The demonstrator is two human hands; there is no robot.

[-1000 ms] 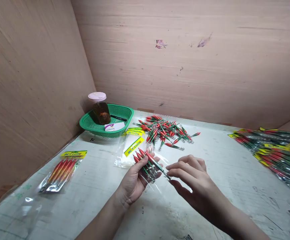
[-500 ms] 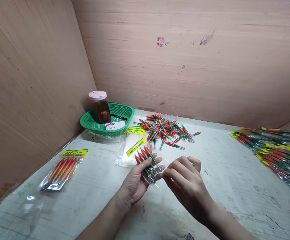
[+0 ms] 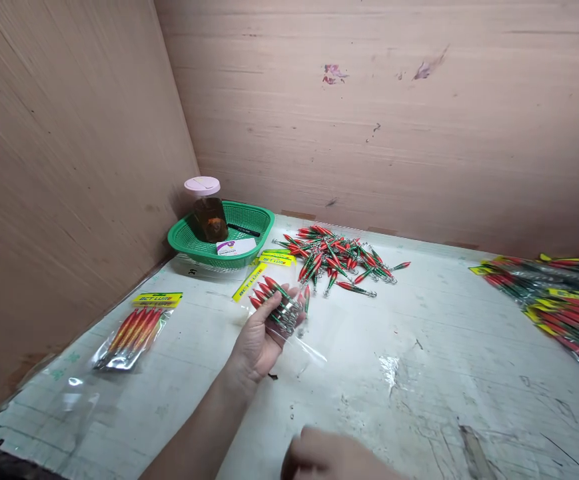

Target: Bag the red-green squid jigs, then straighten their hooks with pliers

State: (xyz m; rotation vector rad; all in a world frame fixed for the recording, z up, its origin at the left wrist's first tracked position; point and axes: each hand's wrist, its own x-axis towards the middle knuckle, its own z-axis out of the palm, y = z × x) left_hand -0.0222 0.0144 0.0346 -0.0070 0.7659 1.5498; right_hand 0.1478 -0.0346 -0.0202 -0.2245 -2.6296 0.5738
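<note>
Far-left pack: a clear bag of orange-red lures [image 3: 132, 330] lay flat on the counter [image 3: 359, 393], well apart from the red-and-green ones, perhaps because its colours differed.
Green basket: the basket [image 3: 184, 251] held a pink-lidded jar [image 3: 212, 219], a card [image 3: 236, 247] and a pen [image 3: 243, 230], presumably gathered there to keep them off the work surface.
Yellow-topped bags: these bags [image 3: 278, 262] lay just beside the basket, within easy reach of the left hand.
Left hand: palm up, this hand [image 3: 260, 343] was closed around several red-and-green lures [image 3: 270, 293], thumb across them, red ends pointing away, likely to keep them aligned. Clear film showed around them; whether they were inside it could not be told.
Loose pile: more red-and-green lures [image 3: 339, 257] lay heaped beyond the hands, hooks pointing every way.
Right hand: low and blurred, this hand [image 3: 336, 459] seemed curled; whether it held anything could not be told.
Far-right packs: bagged lures [image 3: 562, 310] lay stacked, apart from the loose pile, seemingly to avoid mixing.
</note>
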